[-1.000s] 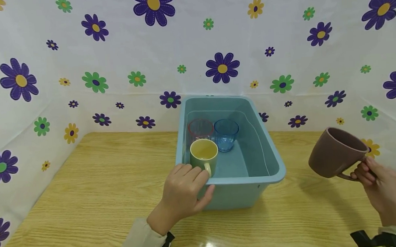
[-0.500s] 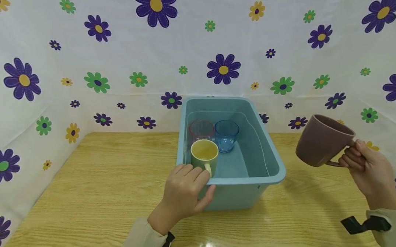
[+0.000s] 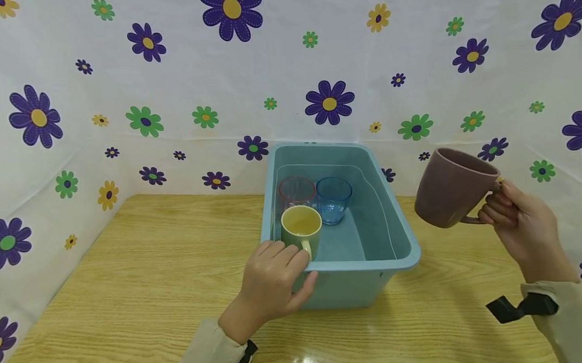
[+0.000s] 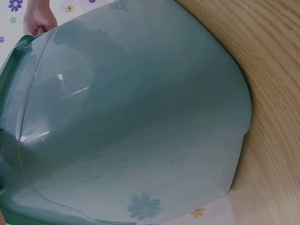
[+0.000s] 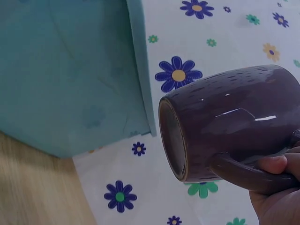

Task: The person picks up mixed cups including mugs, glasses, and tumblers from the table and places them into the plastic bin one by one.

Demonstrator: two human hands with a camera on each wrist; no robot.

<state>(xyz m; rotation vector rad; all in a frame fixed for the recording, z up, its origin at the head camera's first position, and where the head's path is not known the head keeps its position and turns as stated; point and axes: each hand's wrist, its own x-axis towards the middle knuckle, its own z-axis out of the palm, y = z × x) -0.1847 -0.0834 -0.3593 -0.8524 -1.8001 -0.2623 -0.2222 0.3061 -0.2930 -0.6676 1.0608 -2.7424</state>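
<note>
In the head view, my left hand (image 3: 276,279) grips the near rim of a blue-green plastic tub (image 3: 353,266), with fingers over the edge and thumb outside. Just behind those fingers, inside the tub, stands a pale yellow-green mug (image 3: 301,222), its handle facing me. My right hand (image 3: 524,223) holds a brown-purple mug (image 3: 449,188) by its handle, raised above the table right of the tub. This mug is tilted, its mouth up and to the right. In the right wrist view the mug's underside (image 5: 172,138) faces the tub wall (image 5: 93,84).
Behind the yellow-green mug, a clear glass with a red rim (image 3: 296,188) and a blue glass (image 3: 333,201) stand in the tub. The tub sits on a wood-grain table (image 3: 187,262). A white flower-print sheet (image 3: 276,57) rises behind and along the sides.
My right hand has brought the brown-purple mug up and leftward, closer to the tub. My left hand stays at the rim, and the things inside the tub keep their places.
</note>
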